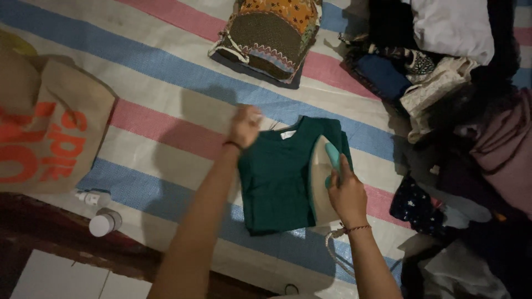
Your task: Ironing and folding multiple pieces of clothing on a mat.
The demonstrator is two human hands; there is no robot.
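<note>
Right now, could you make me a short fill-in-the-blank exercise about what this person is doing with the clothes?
1. The right hand grips an ____ by its handle.
2. The folded garment under it is dark ____.
3. The left hand rests at the garment's upper ____ corner.
4. The striped mat is pink, white and ____.

Missing words: iron; green; left; blue

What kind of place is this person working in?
Probably a home floor used for ironing. A striped mat covers the floor, the right hand presses an iron on a folded green shirt, and loose clothes are heaped beside it.
</note>
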